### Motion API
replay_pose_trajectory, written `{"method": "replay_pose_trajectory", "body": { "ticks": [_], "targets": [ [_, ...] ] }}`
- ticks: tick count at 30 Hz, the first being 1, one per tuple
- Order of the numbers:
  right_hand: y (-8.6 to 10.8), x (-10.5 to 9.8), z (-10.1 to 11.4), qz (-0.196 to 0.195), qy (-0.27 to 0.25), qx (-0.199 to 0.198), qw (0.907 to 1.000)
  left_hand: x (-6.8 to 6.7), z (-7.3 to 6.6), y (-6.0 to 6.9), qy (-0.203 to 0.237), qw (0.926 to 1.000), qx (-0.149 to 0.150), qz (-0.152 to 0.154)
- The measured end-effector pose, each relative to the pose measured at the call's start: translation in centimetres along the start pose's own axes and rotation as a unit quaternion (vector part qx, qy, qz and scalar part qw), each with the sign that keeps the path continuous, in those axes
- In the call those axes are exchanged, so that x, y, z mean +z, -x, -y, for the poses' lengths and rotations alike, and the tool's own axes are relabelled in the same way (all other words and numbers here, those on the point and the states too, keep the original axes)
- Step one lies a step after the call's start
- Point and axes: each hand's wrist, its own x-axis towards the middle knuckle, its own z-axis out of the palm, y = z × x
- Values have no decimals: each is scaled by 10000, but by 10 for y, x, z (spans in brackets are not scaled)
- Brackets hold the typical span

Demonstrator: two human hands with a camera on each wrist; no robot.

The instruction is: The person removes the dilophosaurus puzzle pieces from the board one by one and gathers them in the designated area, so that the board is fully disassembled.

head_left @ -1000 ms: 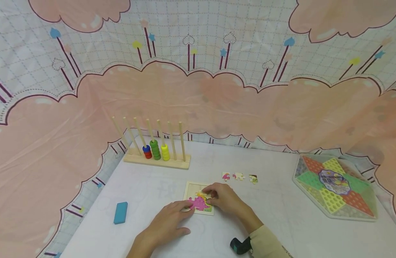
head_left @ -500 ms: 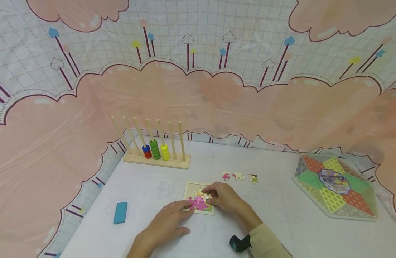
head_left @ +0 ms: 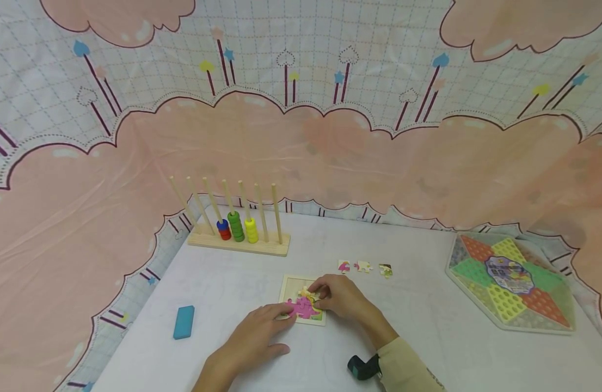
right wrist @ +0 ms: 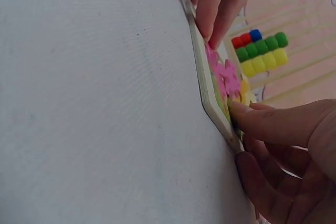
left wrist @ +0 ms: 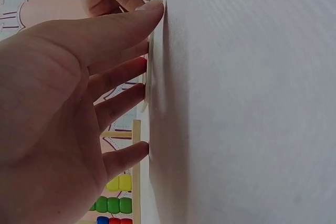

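Observation:
A small square wooden jigsaw puzzle [head_left: 303, 308] lies on the white table, partly filled with pink and yellow pieces in a light frame. My left hand [head_left: 254, 338] rests its fairly straight fingertips on the puzzle's left side, thumb held apart. Over the right side, my right hand [head_left: 344, 298] has thumb and fingers curled, pinching a yellowish puzzle piece at the pink ones; the fingers hide most of it. The right wrist view shows the thumb against the yellow part beside the pink pieces [right wrist: 227, 77]. Three loose puzzle pieces [head_left: 363, 267] lie beyond the right hand.
A wooden bead rack [head_left: 239, 245] with upright pegs and coloured beads stands at the back left. To the left is a blue block [head_left: 184, 322]. A hexagonal plastic board box [head_left: 509, 283] lies at the right. Patterned cloth [head_left: 301, 158] hangs behind the table.
The right fingers shift very slightly at the puzzle, and the yellowish piece under them turns or moves a little. The left hand keeps its place, and the loose pieces lie as before.

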Motion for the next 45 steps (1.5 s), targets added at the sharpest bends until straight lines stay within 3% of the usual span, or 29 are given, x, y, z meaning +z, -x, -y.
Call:
{"method": "replay_pose_trajectory", "body": {
  "ticks": [8,14,22,37,45],
  "targets": [
    [0,0,0,-18,100,-40,9999,1,-2,0,-111,9999,7,-74],
    [-3,3,2,-178,474,-5,9987,0,-4,0,-66,9999,-93,-13],
    [-7,8,10,-317,809,250,9959,0,-5,-1,-109,9999,-112,-31],
    [-5,8,11,-556,401,434,9967,1,-6,0,-213,9997,-124,-71],
    [-6,5,7,-466,11,542,9974,2,-5,-1,-240,9996,-75,-107]
  ]
}}
